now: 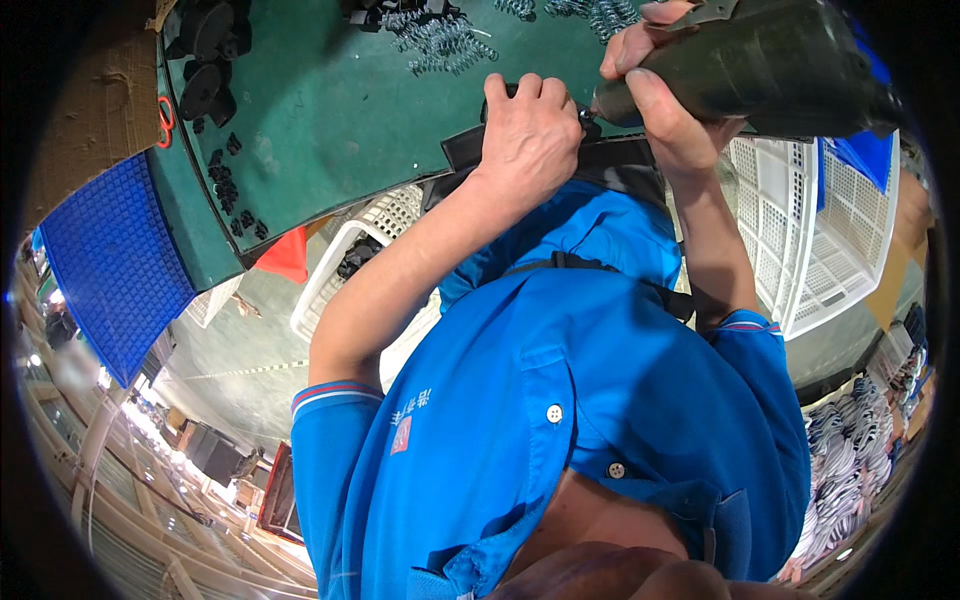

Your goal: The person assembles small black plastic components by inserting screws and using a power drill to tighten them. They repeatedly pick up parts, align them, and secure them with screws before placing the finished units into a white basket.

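While right hand (660, 95) grips dark tool (760, 60), blue crate (110, 265) lies left.

Surface (330, 110): matt green mat, scuffed. Springs (440, 42): shiny wire metal. Power tool (760, 65): dark, dull, smooth plastic body. Crates (820, 220): white plastic lattice. Shirt (560, 430): blue cloth, plastic buttons.

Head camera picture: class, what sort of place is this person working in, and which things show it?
Probably a factory assembly bench: a green work mat strewn with metal springs and small black parts, a power tool in the right hand, and white plastic crates beside it.
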The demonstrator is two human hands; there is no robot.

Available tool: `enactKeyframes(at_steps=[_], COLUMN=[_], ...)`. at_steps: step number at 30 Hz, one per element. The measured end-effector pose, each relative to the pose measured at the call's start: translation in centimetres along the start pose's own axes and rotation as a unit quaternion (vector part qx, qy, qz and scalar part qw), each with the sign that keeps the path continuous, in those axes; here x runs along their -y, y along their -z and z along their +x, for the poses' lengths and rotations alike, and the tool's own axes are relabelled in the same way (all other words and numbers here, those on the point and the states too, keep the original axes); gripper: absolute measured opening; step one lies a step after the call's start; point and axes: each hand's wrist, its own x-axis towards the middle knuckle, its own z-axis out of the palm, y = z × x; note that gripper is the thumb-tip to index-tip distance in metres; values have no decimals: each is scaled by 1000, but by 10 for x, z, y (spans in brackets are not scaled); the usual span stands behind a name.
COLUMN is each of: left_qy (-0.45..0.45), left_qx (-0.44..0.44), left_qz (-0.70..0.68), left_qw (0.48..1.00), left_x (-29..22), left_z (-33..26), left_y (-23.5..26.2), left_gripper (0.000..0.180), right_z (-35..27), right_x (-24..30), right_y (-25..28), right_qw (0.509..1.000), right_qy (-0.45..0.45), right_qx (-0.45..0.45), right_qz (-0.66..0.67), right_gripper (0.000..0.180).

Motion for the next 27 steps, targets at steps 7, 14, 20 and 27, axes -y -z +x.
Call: enactKeyframes(at_steps=[7, 14, 20, 27], left_qy=[-13, 27, 70, 294], left_qx=[-33, -24, -81, 238], left_qz=[-29, -56, -109, 98], left_qw=[999, 998, 988, 920], left_x=[5, 5, 12, 91], left_z=[-3, -4, -32, -196], left_y=[0, 3, 30, 61], left_gripper=[25, 29, 39, 25], right_z=[10, 53, 105, 78], right_x=[-6, 29, -62, -16], right_y=[-2, 83, 199, 160], right_qw=[998, 948, 859, 851], right_qy=[-34, -49, -169, 6], right_qx=[7, 120, 33, 81], right_qz=[44, 290, -482, -519], right_gripper=[38, 34, 48, 27])
